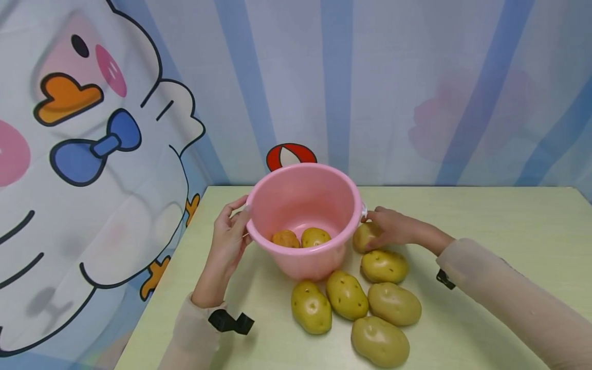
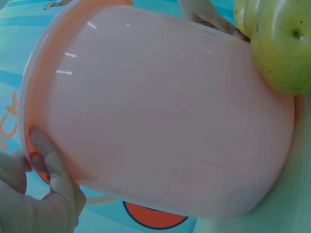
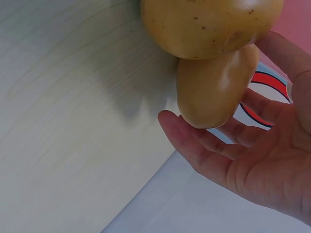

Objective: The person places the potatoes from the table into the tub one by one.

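Observation:
A pink bucket (image 1: 305, 262) stands on the table, its mouth tipped toward me, with a brown potato (image 1: 285, 238) and a yellow potato (image 1: 316, 237) inside. My left hand (image 1: 228, 231) grips the bucket's rim at the left, thumb and fingers on either side of it in the left wrist view. To the right of the bucket, my right hand (image 1: 395, 227) has its fingers and thumb around a potato (image 3: 214, 92) that rests on the table. Another potato (image 3: 209, 24) overlaps it in the right wrist view and hides part of the thumb.
Several more potatoes lie in front of the bucket and to its right, among them one nearest me (image 1: 380, 341) and one at the left (image 1: 311, 307). Behind the pale table (image 1: 485, 246) hangs a printed cloth (image 1: 384, 92), with a cartoon bird at the left.

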Demonstrator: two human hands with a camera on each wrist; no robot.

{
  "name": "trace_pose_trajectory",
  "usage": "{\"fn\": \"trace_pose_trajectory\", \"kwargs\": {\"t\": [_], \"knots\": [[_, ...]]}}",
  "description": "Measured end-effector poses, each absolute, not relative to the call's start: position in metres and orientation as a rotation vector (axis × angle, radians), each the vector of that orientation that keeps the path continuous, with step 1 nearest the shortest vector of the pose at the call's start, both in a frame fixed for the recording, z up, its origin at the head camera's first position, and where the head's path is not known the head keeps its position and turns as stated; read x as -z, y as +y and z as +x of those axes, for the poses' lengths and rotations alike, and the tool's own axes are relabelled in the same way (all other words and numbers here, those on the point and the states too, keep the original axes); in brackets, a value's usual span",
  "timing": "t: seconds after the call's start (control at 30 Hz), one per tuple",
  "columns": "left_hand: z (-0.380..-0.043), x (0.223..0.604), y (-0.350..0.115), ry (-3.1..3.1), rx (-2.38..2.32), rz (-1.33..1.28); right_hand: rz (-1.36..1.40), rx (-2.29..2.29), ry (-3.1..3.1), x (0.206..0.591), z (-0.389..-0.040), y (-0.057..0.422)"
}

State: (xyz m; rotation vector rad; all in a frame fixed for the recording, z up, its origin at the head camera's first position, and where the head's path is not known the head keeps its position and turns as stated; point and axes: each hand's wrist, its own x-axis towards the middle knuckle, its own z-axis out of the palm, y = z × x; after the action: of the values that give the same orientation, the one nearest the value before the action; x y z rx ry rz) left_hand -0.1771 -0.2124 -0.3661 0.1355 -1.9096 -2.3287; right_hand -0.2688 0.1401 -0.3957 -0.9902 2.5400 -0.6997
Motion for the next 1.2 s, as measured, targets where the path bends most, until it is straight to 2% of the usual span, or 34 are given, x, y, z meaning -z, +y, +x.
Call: {"fn": "trace_pose_trajectory", "kwargs": {"t": [1.2], "knots": [[-0.1770,0.3660,-0.2121,-1.893,2.334,0.132,-1.119,0.764,2.423,0.3970,-0.2755,0.1378]]}}
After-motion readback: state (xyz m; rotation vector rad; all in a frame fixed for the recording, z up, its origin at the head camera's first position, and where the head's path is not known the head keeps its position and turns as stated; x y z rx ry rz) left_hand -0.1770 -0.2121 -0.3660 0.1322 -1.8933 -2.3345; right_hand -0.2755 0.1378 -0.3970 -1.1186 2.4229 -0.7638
